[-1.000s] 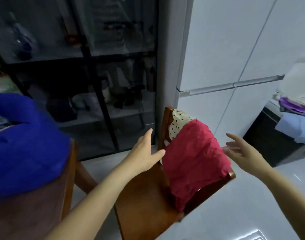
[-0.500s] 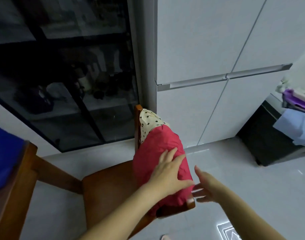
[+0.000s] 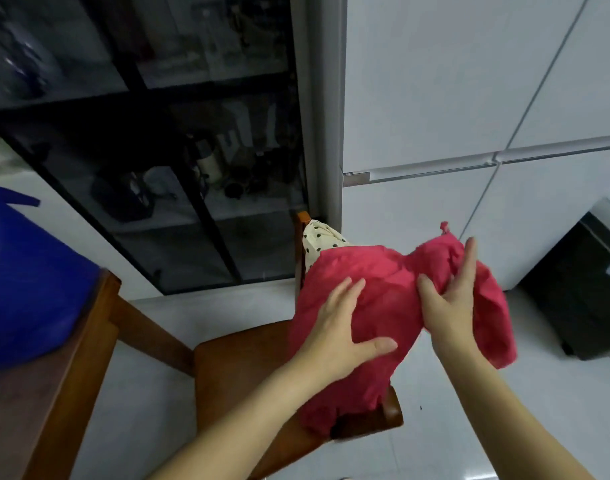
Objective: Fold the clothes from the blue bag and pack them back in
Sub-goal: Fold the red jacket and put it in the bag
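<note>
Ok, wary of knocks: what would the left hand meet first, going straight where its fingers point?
More red cloth, which the left hand lies on; past it likely the white door, depth unclear.

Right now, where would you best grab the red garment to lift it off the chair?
Probably along its top fold, from above: the red garment hangs draped over the chair back, so lifting upward frees both sides. The right hand bunches its upper part; the left hand lies flat on it.
</note>
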A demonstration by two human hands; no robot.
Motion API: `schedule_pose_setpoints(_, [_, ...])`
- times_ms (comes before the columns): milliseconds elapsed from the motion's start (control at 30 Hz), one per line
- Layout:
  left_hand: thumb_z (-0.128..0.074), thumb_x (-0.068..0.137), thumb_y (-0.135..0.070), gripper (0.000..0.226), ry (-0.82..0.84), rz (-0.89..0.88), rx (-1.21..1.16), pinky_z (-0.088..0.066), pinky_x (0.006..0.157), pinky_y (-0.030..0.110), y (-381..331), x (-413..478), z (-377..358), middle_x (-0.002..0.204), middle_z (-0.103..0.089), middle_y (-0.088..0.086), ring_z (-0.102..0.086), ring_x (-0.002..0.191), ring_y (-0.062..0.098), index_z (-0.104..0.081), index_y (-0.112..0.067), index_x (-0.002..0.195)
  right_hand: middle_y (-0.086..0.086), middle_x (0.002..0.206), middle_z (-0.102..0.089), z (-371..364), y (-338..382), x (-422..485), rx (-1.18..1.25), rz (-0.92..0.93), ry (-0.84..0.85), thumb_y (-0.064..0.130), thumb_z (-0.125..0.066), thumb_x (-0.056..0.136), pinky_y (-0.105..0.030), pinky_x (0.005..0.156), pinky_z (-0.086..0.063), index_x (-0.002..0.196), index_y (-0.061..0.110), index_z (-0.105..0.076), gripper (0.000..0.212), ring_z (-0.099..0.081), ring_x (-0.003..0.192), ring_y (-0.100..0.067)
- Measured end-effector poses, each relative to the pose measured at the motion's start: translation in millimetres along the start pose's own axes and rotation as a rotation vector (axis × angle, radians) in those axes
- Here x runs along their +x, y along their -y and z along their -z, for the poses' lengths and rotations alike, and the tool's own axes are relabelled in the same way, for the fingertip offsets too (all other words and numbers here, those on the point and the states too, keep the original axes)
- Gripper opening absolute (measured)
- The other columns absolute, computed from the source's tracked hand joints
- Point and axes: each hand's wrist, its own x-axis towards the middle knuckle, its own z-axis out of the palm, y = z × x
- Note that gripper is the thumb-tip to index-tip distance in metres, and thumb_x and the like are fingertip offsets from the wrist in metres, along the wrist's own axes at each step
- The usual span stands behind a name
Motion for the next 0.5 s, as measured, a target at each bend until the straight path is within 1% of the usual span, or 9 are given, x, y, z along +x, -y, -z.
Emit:
schedule_pose_setpoints(67, [-0.068, 0.064, -0.069, 0.104, -0.124, -0.024, -0.247, -0.026, 0.116, 0.039, -18.8, 2.5, 14.0, 0.153, -0.018, -0.013, -0.020, 0.141, 0.007, -0.017, -0.033, 0.148, 0.016, 0.101, -0.061, -1.6, 26.3, -16.3, -0.071, 0.198, 0.161, 0.000, -0.055, 0.087, -0.017, 0.078, -0.049, 0.143, 0.051, 0.005, 0.097, -0.059, 0.082, 0.003])
schedule_pose_setpoints(100, [-0.072, 0.062, -0.067, 0.107, -0.169, -0.061, -0.377, -0.030, 0.114, 0.036, -29.0, 3.5, 21.4, 0.149, -0.026, -0.012, -0.027, 0.138, 0.005, -0.020, -0.029, 0.147, 0.024, 0.095, -0.062, -4.3, 35.8, -25.4, -0.127, 0.283, 0.247, 0.005, -0.055, 0.085, -0.014, 0.074, -0.048, 0.142, 0.053, 0.010, 0.099, -0.060, 0.079, 0.004])
schedule_pose_setpoints(167, [-0.079, 0.063, -0.055, 0.100, -0.204, -0.165, -0.524, -0.037, 0.108, 0.028, -47.6, 4.5, 35.3, 0.143, -0.041, -0.009, -0.041, 0.130, 0.004, -0.030, -0.023, 0.144, 0.032, 0.096, -0.062, -13.4, 51.8, -43.4, -0.217, 0.429, 0.392, 0.012, -0.054, 0.082, -0.012, 0.078, -0.047, 0.141, 0.050, 0.018, 0.101, -0.061, 0.090, 0.005])
schedule_pose_setpoints(233, [-0.079, 0.073, -0.033, 0.059, -0.266, -0.223, -0.557, -0.046, 0.094, 0.021, -61.9, 1.0, 44.9, 0.121, -0.061, -0.007, -0.058, 0.111, 0.002, -0.050, -0.029, 0.124, 0.026, 0.094, -0.061, -22.2, 60.8, -52.1, -0.246, 0.557, 0.461, 0.012, -0.057, 0.079, -0.031, 0.079, -0.051, 0.143, 0.041, 0.023, 0.106, -0.063, 0.087, -0.009])
schedule_pose_setpoints(300, [-0.071, 0.083, -0.023, 0.021, -0.399, -0.210, -0.528, -0.051, 0.079, 0.024, -67.0, -5.4, 51.7, 0.091, -0.068, -0.007, -0.066, 0.085, 0.008, -0.060, -0.034, 0.096, 0.026, 0.087, -0.060, -26.4, 69.8, -55.1, -0.225, 0.672, 0.499, 0.013, -0.060, 0.077, -0.041, 0.076, -0.049, 0.144, 0.032, 0.026, 0.111, -0.062, 0.079, -0.008])
schedule_pose_setpoints(333, [-0.067, 0.086, -0.020, 0.013, -0.453, -0.198, -0.527, -0.051, 0.071, 0.027, -66.1, -8.3, 53.5, 0.079, -0.067, -0.002, -0.063, 0.074, 0.013, -0.063, -0.032, 0.088, 0.026, 0.088, -0.062, -27.1, 75.1, -57.5, -0.201, 0.711, 0.511, 0.018, -0.061, 0.077, -0.044, 0.080, -0.047, 0.145, 0.029, 0.026, 0.111, -0.063, 0.082, -0.005])
schedule_pose_setpoints(400, [-0.062, 0.089, -0.014, 0.015, -0.549, -0.179, -0.587, -0.045, 0.060, 0.024, -61.6, -13.0, 56.2, 0.065, -0.059, -0.001, -0.054, 0.059, 0.009, -0.064, -0.025, 0.079, 0.018, 0.097, -0.066, -25.6, 86.9, -66.7, -0.144, 0.731, 0.478, 0.027, -0.061, 0.080, -0.045, 0.094, -0.044, 0.146, 0.030, 0.022, 0.106, -0.063, 0.097, -0.007])
schedule_pose_setpoints(433, [-0.062, 0.090, -0.013, 0.017, -0.605, -0.178, -0.619, -0.043, 0.058, 0.021, -59.9, -14.6, 58.8, 0.061, -0.057, -0.005, -0.051, 0.056, 0.005, -0.064, -0.025, 0.078, 0.013, 0.100, -0.067, -24.0, 91.9, -71.4, -0.100, 0.700, 0.420, 0.030, -0.061, 0.081, -0.039, 0.097, -0.044, 0.147, 0.033, 0.017, 0.103, -0.063, 0.100, -0.009])
schedule_pose_setpoints(500, [-0.062, 0.089, -0.011, 0.020, -0.678, -0.194, -0.664, -0.044, 0.060, 0.017, -59.3, -18.4, 63.2, 0.061, -0.059, -0.013, -0.053, 0.057, -0.001, -0.065, -0.030, 0.082, 0.005, 0.100, -0.066, -19.1, 103.9, -79.0, 0.056, 0.556, 0.227, 0.028, -0.066, 0.083, -0.026, 0.093, -0.047, 0.148, 0.038, 0.007, 0.098, -0.064, 0.097, -0.009])
